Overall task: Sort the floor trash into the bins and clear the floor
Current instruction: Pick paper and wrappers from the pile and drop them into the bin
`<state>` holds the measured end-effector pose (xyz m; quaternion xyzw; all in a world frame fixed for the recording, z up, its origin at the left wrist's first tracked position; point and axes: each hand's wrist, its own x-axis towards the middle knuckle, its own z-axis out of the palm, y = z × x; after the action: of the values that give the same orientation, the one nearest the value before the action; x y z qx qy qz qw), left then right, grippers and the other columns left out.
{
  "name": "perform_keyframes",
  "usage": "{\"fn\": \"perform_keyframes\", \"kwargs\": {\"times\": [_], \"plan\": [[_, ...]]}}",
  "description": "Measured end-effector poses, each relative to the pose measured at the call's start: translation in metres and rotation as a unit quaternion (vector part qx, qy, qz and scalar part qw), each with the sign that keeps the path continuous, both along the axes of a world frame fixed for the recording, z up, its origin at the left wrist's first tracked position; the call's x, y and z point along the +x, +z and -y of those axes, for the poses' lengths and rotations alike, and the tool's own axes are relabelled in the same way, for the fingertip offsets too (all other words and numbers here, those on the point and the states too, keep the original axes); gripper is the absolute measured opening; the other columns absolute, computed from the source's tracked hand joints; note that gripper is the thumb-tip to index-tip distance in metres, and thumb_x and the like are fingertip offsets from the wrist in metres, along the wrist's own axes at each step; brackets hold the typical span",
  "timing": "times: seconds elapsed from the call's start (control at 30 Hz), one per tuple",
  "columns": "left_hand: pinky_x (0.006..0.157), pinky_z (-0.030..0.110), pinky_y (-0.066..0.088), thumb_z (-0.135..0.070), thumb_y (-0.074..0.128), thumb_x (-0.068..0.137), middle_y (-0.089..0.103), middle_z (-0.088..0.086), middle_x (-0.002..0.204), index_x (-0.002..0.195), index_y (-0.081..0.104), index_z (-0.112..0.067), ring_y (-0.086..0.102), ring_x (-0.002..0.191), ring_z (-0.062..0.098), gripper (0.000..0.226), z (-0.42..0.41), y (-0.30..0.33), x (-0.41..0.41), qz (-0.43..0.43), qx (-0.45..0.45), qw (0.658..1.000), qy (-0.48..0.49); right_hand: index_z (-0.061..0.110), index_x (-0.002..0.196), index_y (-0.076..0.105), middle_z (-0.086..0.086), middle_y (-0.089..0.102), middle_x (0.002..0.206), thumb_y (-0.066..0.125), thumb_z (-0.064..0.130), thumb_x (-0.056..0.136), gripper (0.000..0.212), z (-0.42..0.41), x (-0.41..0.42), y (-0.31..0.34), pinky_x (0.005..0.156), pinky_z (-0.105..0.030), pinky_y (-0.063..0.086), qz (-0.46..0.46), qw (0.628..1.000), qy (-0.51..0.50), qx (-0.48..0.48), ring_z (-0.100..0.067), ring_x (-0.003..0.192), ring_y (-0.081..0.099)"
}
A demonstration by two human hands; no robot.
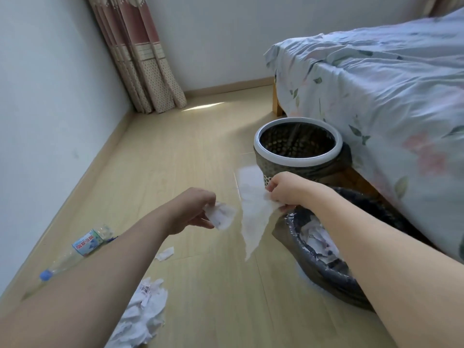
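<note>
Open floor (190,151) is seen left of both bins; crumpled paper (222,215) is gripped by left hand (194,209); tissue sheet (253,217) is pinched by right hand (285,189) at near bin (334,277) rim.

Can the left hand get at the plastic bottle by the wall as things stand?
Probably not yet: the left hand already holds a crumpled paper in its grip. The plastic bottle lies unobstructed on the floor, beside that forearm.
</note>
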<state>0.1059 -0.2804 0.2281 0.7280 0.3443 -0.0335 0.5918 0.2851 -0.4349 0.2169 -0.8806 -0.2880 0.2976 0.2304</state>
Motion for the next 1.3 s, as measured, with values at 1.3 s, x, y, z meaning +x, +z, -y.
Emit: {"fn": "perform_keyframes", "kwargs": {"times": [1.3], "plan": [[0.063,0.026,0.044,-0.011,0.044,0.089,0.063,-0.006,0.092,0.092,0.064,-0.018,0.057,0.077,0.012,0.021,-0.191,-0.159,-0.231,-0.294,0.299,0.905,0.078,0.019,0.142,0.03,-0.01,0.035,0.133,0.044,0.031,0.097,0.048,-0.268,-0.185,-0.236,0.087,-0.04,0.044,0.095,0.956,0.276,-0.022,-0.034,0.116,0.049]]}}
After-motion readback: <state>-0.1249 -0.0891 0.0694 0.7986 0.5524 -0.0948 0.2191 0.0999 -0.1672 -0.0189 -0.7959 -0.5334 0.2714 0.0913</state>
